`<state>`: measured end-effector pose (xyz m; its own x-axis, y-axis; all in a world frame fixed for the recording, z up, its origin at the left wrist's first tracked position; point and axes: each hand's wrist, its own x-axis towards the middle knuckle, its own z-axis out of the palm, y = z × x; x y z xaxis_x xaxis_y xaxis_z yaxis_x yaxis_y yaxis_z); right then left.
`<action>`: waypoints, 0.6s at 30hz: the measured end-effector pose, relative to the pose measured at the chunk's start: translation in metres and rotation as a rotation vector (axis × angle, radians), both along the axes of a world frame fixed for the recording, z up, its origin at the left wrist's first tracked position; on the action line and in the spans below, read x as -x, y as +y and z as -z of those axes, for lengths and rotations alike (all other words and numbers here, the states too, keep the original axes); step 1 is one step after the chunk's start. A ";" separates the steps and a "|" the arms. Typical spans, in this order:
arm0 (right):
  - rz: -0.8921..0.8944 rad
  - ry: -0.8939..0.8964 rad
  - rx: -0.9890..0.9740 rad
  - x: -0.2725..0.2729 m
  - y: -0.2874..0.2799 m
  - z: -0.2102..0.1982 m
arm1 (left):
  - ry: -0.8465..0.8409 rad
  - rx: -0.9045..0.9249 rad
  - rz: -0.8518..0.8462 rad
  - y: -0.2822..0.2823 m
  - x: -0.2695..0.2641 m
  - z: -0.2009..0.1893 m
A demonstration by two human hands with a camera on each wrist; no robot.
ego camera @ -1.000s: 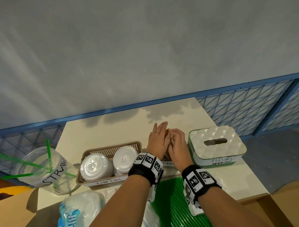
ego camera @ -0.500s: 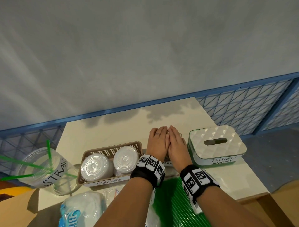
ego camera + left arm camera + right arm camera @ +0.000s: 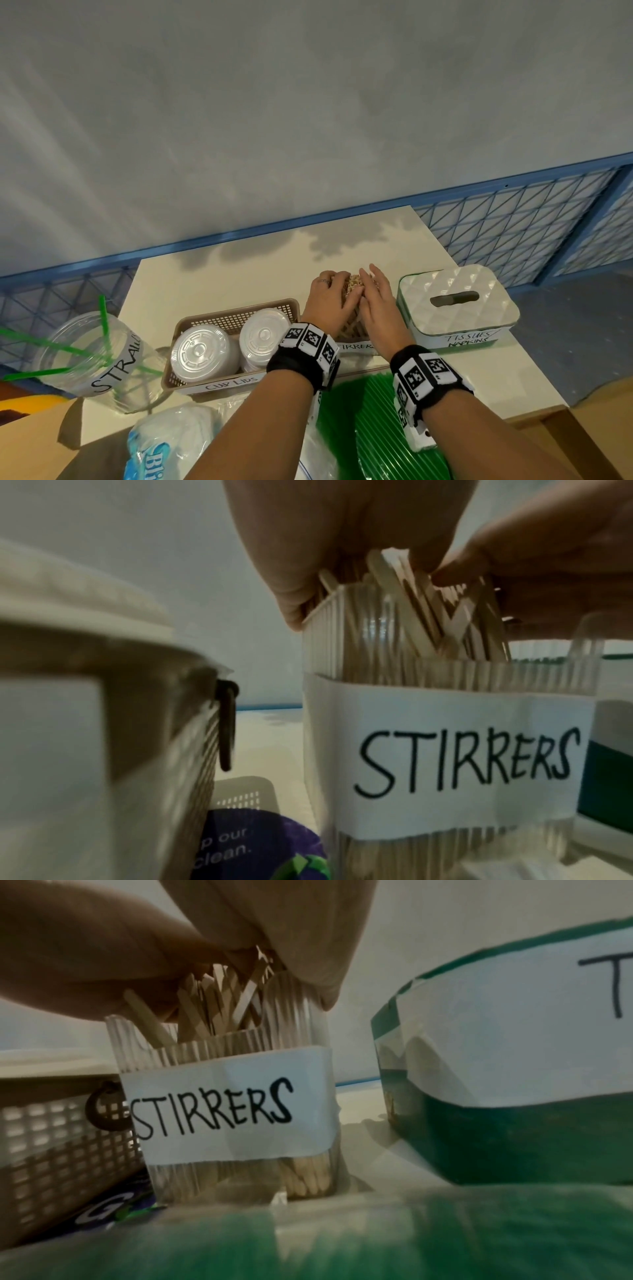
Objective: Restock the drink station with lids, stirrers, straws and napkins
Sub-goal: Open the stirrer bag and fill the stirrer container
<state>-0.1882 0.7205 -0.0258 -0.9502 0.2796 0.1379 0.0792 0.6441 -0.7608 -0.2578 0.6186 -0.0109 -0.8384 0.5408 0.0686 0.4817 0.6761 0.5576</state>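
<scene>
A ribbed clear jar labelled STIRRERS stands between the lid basket and the napkin box, packed with wooden stirrers. Both hands are on top of it. My left hand cups the bundle from the left, its fingers curled over the stirrer tops and its thumb against them. My right hand lies against the bundle's right side with straight fingers. In the left wrist view a right fingertip touches the stirrer ends. The jar's lower part is hidden behind my wrists in the head view.
A brown basket labelled CUP LIDS holds two stacks of lids. A clear cup marked STRAWS with a few green straws stands at the left. The white napkin box is at the right. A green straw pack and a tissue pack lie near me.
Half a second ago both hands lay flat side by side over the jar. Now they have parted slightly, the stirrer tops show between them, and my left fingers have curled.
</scene>
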 end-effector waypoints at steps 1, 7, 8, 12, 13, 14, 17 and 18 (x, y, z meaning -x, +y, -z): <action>0.001 -0.005 0.010 0.001 0.000 0.000 | 0.017 0.005 -0.013 0.000 -0.001 0.000; -0.069 -0.031 0.080 0.003 0.006 -0.001 | -0.004 0.068 -0.070 0.001 -0.006 0.002; -0.068 -0.025 0.083 0.003 0.006 -0.002 | -0.005 0.078 -0.066 0.000 -0.006 0.002; -0.018 0.010 0.067 -0.001 0.004 -0.003 | 0.047 0.140 -0.082 -0.002 -0.006 0.002; -0.003 0.012 0.054 -0.002 0.004 -0.005 | 0.059 0.177 -0.092 -0.003 -0.006 0.002; 0.016 0.010 0.042 -0.004 0.003 -0.006 | 0.060 0.205 -0.099 -0.004 -0.006 0.001; 0.070 0.017 0.046 -0.006 0.002 -0.014 | 0.043 0.200 -0.109 -0.009 -0.008 -0.006; 0.083 0.042 0.047 -0.007 0.002 -0.017 | 0.047 0.185 -0.110 -0.011 -0.009 -0.010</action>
<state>-0.1808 0.7221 -0.0090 -0.9172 0.3642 0.1619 0.0982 0.6002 -0.7938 -0.2483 0.6076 -0.0013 -0.8910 0.4536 0.0173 0.4224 0.8145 0.3979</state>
